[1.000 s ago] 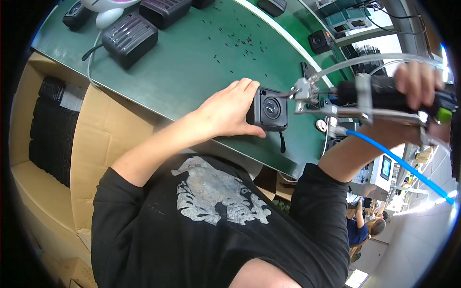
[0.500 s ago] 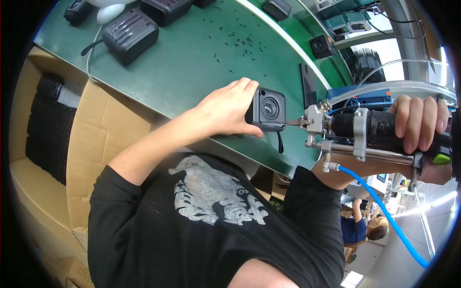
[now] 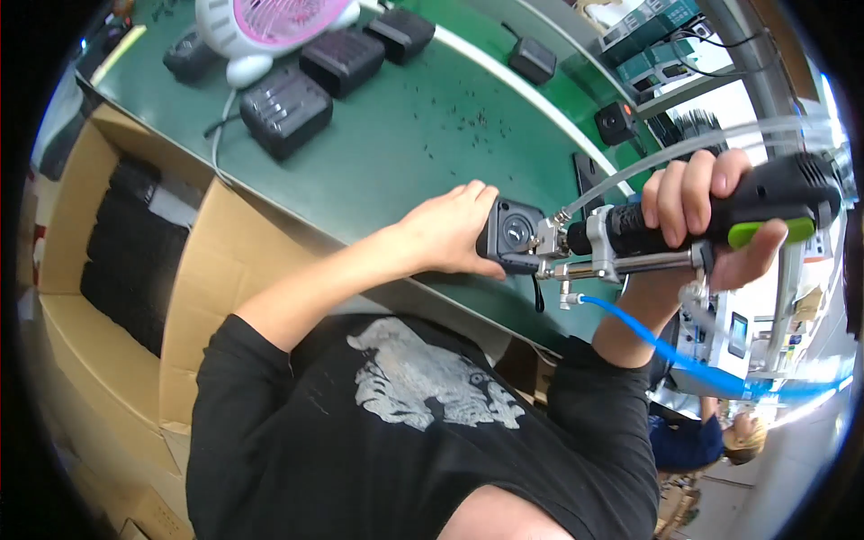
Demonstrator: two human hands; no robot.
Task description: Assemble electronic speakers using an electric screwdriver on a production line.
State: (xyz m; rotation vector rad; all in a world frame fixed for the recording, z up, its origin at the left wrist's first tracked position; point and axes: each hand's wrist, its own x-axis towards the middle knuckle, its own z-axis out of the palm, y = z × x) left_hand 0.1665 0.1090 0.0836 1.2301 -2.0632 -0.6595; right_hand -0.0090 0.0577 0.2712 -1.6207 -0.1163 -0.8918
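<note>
My left hand is closed around a black box-shaped device, with a round lens-like part on its upper face and a short wrist strap hanging from it. It rests at the table's near edge. My right hand grips an automatic-feed power screwdriver with a green lever, its thumb by the lever. The metal head of the screwdriver is over the device's right side, hiding part of that face; whether the bit touches a screw cannot be seen. A clear hose and a blue air tube run from the tool.
Several black devices stand at the far left beside a white and pink fan. Small dark screws lie scattered on the green table. An open carton with black items stands left. Another person is at the lower right.
The screwdriver's head has moved from beside the device's right edge onto its face. My right hand has tilted the tool's rear upward. The whole view has shifted, bringing the fan into sight.
</note>
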